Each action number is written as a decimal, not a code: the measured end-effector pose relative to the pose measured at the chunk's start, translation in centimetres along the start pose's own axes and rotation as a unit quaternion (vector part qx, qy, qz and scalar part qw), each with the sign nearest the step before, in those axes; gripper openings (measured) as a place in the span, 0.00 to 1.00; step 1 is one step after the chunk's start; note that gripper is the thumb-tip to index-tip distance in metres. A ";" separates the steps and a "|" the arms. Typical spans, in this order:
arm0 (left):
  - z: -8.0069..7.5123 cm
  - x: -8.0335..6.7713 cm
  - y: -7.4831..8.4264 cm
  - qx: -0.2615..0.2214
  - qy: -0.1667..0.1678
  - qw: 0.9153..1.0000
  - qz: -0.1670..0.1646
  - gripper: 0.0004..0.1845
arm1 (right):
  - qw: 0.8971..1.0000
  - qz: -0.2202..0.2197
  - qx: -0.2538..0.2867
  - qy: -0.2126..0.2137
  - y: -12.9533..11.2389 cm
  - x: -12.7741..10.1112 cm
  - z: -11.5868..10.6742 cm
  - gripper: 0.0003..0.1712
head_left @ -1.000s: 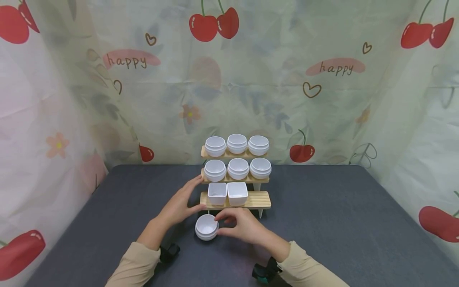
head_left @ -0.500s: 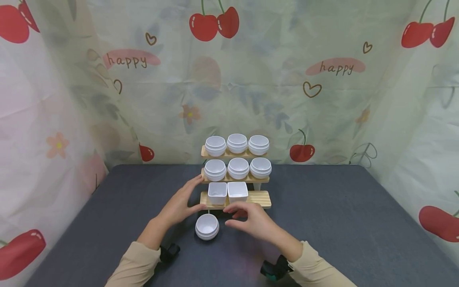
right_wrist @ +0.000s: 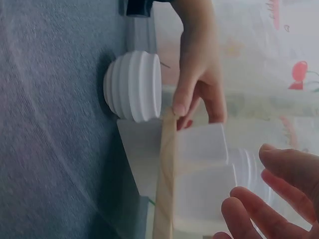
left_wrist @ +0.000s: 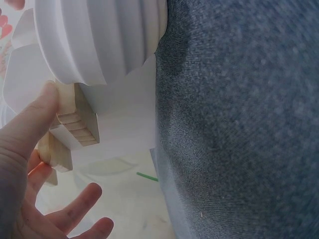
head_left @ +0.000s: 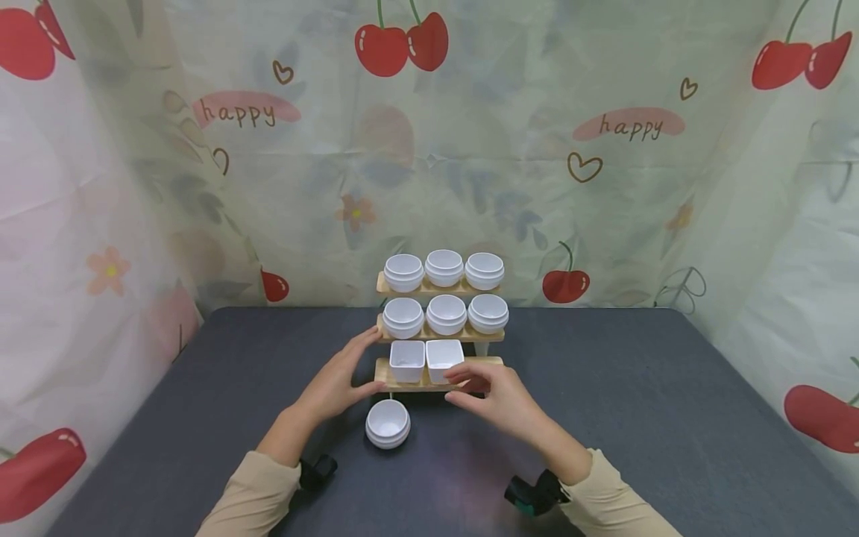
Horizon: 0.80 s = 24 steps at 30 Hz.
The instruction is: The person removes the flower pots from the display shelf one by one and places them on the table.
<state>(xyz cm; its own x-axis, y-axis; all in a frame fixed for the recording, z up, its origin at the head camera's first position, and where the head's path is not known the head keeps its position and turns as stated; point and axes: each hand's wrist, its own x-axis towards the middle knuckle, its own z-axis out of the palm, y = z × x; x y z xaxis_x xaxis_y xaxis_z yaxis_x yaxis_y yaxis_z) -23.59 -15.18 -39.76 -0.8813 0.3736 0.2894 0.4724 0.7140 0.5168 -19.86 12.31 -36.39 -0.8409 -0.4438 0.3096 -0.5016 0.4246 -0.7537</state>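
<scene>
A three-tier wooden rack (head_left: 488,362) stands mid-table. Its two upper shelves each carry three round white bowls (head_left: 446,314). Two square white bowls (head_left: 425,359) sit on the left part of the bottom shelf (right_wrist: 166,169). A round white bowl (head_left: 387,424) stands on the table just in front of the rack's left end. My left hand (head_left: 365,363) rests against that left end, thumb (left_wrist: 35,117) on the shelf's edge. My right hand (head_left: 456,382) hovers at the bottom shelf beside the right square bowl, fingers (right_wrist: 279,191) loosely curled and holding nothing.
The dark grey table (head_left: 637,418) stretches wide on both sides of the rack. A cherry-print curtain (head_left: 604,186) closes the back and both sides. Black wrist cameras (head_left: 530,496) sit on both beige sleeves.
My right hand let go of the round bowl on the table and moved up and right to the bottom shelf. The left hand stayed at the rack's end.
</scene>
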 end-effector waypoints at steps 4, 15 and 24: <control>0.0 0.0 0.0 -0.002 -0.002 1.000 -0.003 0.46 | 1.000 0.023 -0.005 0.014 -0.1 0.0 -0.8 0.16; 0.0 0.0 0.0 -0.005 -0.003 1.000 -0.007 0.46 | 0.995 0.043 -0.021 0.090 1.3 0.5 -1.3 0.16; 0.1 0.0 0.0 -0.005 -0.001 1.000 -0.005 0.45 | 0.992 0.053 -0.028 0.110 2.1 0.9 -0.6 0.18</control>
<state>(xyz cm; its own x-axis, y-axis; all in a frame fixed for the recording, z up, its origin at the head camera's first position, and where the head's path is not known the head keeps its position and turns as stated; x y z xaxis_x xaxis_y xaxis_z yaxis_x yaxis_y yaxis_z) -23.56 -15.17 -39.84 -0.8856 0.3682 0.2830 0.4644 0.7112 0.5277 -21.85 13.32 -37.34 -0.9105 -0.2137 0.3540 -0.4132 0.5053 -0.7576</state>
